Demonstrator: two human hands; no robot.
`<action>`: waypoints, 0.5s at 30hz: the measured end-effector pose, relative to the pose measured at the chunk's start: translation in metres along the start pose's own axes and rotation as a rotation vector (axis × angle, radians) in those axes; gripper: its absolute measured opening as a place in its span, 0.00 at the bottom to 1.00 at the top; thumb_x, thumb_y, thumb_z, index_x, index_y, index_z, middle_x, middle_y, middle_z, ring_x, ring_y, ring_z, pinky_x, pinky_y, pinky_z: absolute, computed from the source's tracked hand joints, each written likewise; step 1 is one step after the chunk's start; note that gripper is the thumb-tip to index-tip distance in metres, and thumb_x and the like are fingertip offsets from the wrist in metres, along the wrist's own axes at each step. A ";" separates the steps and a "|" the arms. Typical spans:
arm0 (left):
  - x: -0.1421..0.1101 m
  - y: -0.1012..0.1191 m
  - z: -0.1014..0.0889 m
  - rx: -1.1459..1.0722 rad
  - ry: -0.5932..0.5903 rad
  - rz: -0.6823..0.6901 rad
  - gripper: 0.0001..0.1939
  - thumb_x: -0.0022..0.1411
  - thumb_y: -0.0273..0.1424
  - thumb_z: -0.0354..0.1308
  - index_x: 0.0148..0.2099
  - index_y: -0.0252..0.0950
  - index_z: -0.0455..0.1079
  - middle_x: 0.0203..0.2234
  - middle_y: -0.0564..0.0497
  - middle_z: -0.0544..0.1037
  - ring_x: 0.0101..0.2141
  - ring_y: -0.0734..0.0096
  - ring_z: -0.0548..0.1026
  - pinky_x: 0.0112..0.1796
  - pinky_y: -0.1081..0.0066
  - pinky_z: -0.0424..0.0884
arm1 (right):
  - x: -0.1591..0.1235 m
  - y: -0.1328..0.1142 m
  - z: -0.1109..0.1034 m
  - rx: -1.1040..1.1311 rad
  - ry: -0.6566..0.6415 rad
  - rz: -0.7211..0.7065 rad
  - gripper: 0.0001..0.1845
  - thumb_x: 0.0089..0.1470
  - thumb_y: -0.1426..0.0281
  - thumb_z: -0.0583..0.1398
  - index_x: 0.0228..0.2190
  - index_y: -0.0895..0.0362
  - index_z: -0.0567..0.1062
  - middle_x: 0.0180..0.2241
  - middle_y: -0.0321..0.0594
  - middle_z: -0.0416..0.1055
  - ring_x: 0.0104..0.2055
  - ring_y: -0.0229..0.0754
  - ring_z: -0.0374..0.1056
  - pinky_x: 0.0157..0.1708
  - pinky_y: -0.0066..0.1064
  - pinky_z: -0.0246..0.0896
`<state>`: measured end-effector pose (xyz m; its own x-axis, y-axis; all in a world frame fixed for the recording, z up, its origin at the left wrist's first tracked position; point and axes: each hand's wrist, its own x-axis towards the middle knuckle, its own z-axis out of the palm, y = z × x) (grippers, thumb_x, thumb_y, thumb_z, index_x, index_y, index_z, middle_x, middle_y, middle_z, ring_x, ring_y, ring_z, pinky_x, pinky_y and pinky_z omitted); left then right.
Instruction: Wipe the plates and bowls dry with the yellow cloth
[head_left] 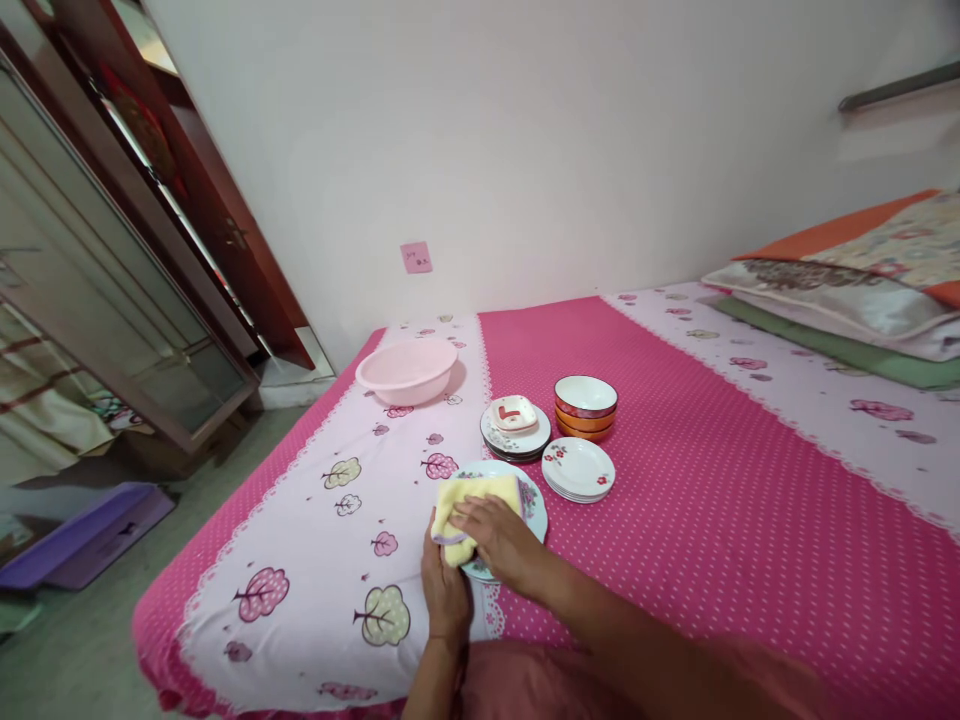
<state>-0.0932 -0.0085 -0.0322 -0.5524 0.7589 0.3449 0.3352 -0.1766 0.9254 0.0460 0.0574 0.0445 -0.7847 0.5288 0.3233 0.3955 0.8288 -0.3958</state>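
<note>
A flowered plate (531, 500) lies on the pink bedspread (712, 500) close in front of me. My left hand (444, 590) grips the plate's near left edge, fingers closed round it. My right hand (501, 538) presses a yellow cloth (472, 500) flat onto the plate, fingers stretched over the cloth.
Behind the plate stand a stack of white flowered plates (578, 468), a second plate stack with a small square dish on top (514, 428), stacked orange bowls (586, 407) and a pink basin (406, 369). Folded bedding (847, 285) lies at the right. A door and a purple lid (82, 535) are at the left.
</note>
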 end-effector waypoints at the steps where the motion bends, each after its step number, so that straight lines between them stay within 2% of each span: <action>1: 0.000 0.001 0.000 0.030 0.012 0.007 0.26 0.71 0.40 0.48 0.63 0.31 0.70 0.57 0.37 0.78 0.58 0.51 0.75 0.60 0.53 0.67 | 0.009 0.004 0.002 -0.003 0.005 0.009 0.30 0.61 0.81 0.55 0.62 0.53 0.72 0.65 0.47 0.69 0.69 0.51 0.60 0.69 0.52 0.51; 4: -0.001 0.003 0.001 0.105 0.048 0.029 0.26 0.72 0.38 0.48 0.66 0.33 0.67 0.62 0.37 0.74 0.62 0.52 0.70 0.63 0.53 0.63 | 0.029 0.020 0.001 -0.023 0.032 0.060 0.28 0.65 0.80 0.52 0.62 0.54 0.71 0.66 0.48 0.67 0.70 0.52 0.58 0.69 0.55 0.48; 7: -0.002 0.004 0.005 0.151 0.079 0.041 0.27 0.73 0.37 0.46 0.68 0.34 0.64 0.64 0.38 0.71 0.64 0.54 0.68 0.64 0.54 0.62 | 0.032 0.036 -0.008 -0.052 0.052 0.130 0.27 0.66 0.80 0.49 0.62 0.55 0.72 0.66 0.49 0.67 0.70 0.51 0.57 0.70 0.55 0.46; 11: -0.002 0.004 0.007 0.181 0.097 0.055 0.27 0.73 0.37 0.45 0.68 0.32 0.64 0.64 0.36 0.72 0.63 0.52 0.68 0.64 0.54 0.62 | 0.002 0.049 -0.026 -0.090 0.044 0.197 0.26 0.65 0.82 0.49 0.58 0.58 0.75 0.63 0.54 0.70 0.69 0.54 0.60 0.68 0.58 0.48; 15: -0.003 0.005 0.008 0.175 0.106 0.048 0.28 0.72 0.38 0.46 0.68 0.32 0.64 0.63 0.36 0.72 0.62 0.51 0.70 0.63 0.53 0.63 | -0.045 0.044 -0.040 -0.102 0.043 0.225 0.24 0.65 0.81 0.51 0.55 0.58 0.77 0.62 0.54 0.71 0.68 0.56 0.61 0.67 0.60 0.50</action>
<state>-0.0840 -0.0065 -0.0292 -0.6069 0.6800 0.4114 0.4859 -0.0922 0.8691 0.1179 0.0777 0.0464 -0.6516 0.7075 0.2736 0.6056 0.7024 -0.3740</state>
